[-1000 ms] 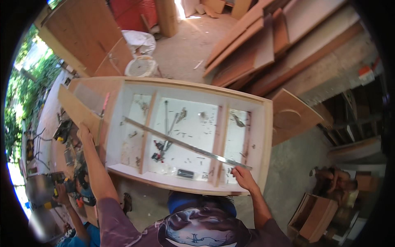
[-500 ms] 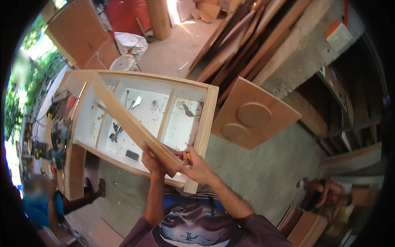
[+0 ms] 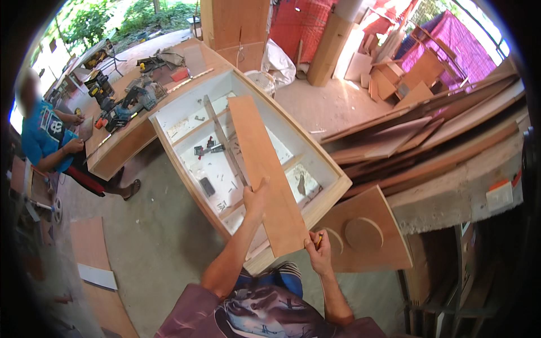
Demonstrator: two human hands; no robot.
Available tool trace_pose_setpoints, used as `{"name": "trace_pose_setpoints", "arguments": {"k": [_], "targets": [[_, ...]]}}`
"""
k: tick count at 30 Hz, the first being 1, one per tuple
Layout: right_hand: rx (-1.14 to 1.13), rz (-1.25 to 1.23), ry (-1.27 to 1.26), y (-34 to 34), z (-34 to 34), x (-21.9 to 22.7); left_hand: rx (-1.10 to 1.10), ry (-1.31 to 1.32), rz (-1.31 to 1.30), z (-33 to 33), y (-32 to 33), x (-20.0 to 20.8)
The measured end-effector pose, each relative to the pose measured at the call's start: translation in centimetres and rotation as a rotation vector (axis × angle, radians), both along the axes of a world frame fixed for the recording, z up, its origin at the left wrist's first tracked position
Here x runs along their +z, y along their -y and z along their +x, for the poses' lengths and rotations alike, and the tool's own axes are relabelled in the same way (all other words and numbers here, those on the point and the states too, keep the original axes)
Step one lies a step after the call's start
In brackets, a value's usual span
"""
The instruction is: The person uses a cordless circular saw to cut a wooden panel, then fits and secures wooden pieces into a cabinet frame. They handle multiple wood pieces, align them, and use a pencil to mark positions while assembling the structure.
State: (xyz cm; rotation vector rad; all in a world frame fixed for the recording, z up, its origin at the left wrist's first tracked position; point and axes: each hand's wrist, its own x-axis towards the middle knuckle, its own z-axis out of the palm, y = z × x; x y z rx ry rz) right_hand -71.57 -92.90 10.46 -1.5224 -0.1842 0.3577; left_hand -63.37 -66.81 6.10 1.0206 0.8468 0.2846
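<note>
A long, flat plywood board [image 3: 265, 169] slants over a shallow wooden cabinet carcass [image 3: 336, 185] with white inner faces and dividers. My left hand [image 3: 256, 198] is closed on the board's left edge. At the near right corner, my right hand [image 3: 319, 252] pinches the board. A small yellow thing [image 3: 320, 238], too small to name, also sticks out of that hand. A narrow grey strip [image 3: 224, 138] lies across the carcass beside the board. Inside the carcass are a clamp-like metal tool [image 3: 208, 148], a dark flat block [image 3: 207, 186] and scattered small bits.
A workbench [image 3: 121, 152] with several power tools [image 3: 135, 96] stands at the left, where a person in a blue shirt [image 3: 48, 129] holds something flat. Stacked boards [image 3: 428, 135] lean at the right. A panel with two round shapes [image 3: 372, 225] stands by the carcass's right corner.
My view has swung left. The board was held on edge and now its broad face is turned up. My left hand has moved farther along it, and my hands are wider apart.
</note>
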Motion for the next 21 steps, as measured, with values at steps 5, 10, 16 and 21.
{"name": "trace_pose_setpoints", "arguments": {"k": [5,10,16,21], "targets": [[-0.014,0.042,-0.058,2.3,6.1,-3.5,0.059,-0.234,0.286,4.3,3.2,-1.6],[0.039,-0.182,0.006,4.4,18.1,-5.3,0.187,-0.278,0.291,14.1,4.8,-2.9],[0.049,-0.655,0.565,5.0,30.4,-7.5,0.29,-0.367,0.32,23.6,7.2,-5.8],[0.059,-0.63,0.513,7.1,34.4,-8.8,0.359,-0.406,0.392,26.5,9.1,-7.4]]}}
